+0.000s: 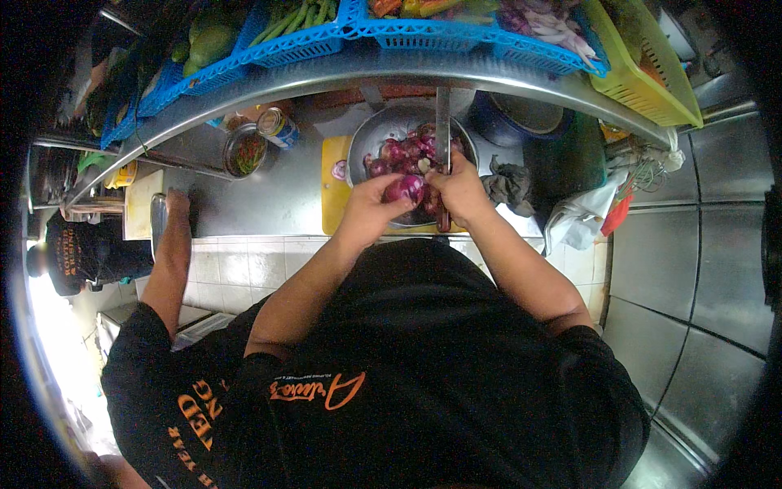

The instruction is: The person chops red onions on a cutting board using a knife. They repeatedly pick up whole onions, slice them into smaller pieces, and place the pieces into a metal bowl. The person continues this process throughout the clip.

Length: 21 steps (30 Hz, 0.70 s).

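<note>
My left hand [374, 205] holds a purple-red onion [405, 190] above a metal bowl [361, 142]. In my right hand [459, 194] is a knife [443, 125], its broad blade pointing away from me and its brown handle end showing below my fingers. Several red onions [400, 154] and loose skins lie inside the bowl. Under the bowl, a yellow cutting board [333, 202] shows at the left, with a cut onion piece [339, 170] on it. My right fingertips are close beside the held onion; whether they touch it I cannot tell.
Overhead, a steel shelf edge [391, 74] carries blue baskets [421, 30] of vegetables. A dark cloth [508, 186] and a blue pot [519, 119] are to the right. Leftward stand a can [277, 127] and a bowl of chilies [246, 153]. A co-worker's arm [171, 257] reaches the counter.
</note>
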### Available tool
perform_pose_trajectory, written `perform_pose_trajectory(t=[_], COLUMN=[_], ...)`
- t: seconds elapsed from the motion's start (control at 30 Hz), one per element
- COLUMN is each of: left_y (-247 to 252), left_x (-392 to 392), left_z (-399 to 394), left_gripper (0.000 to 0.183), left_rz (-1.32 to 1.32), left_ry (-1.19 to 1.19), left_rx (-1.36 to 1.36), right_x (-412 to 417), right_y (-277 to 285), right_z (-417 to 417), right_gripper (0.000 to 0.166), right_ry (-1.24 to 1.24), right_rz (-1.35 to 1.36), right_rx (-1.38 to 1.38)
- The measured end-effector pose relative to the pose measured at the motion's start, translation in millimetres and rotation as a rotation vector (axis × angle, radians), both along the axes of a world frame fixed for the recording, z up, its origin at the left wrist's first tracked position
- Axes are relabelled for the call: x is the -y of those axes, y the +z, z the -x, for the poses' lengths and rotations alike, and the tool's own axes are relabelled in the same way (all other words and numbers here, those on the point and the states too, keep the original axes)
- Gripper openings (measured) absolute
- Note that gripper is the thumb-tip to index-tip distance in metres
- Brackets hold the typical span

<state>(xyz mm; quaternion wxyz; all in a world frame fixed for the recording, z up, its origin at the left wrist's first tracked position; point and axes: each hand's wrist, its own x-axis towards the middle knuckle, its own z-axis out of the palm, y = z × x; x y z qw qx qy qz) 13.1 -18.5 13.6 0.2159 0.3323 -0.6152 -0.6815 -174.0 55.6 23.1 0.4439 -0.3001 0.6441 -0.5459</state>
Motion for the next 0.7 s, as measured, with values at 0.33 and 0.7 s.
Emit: perform_pose_trajectory(t=[0.33, 0.7], left_y=[44, 24], left_x=[2, -9], left_z=[-8, -12], left_gripper=[0.047, 0.049], left_rz=[0.16, 0.262], left_ry=[-0.053, 0.068], left_rx=[0.093, -0.045], right_x=[-5, 4], right_y=[35, 24], right_z=[-4, -8], right_gripper=[0.028, 0.03], right_ry=[-0.039, -0.03], right_rz=[-0.054, -0.074], right_rx=[0.326, 0.304])
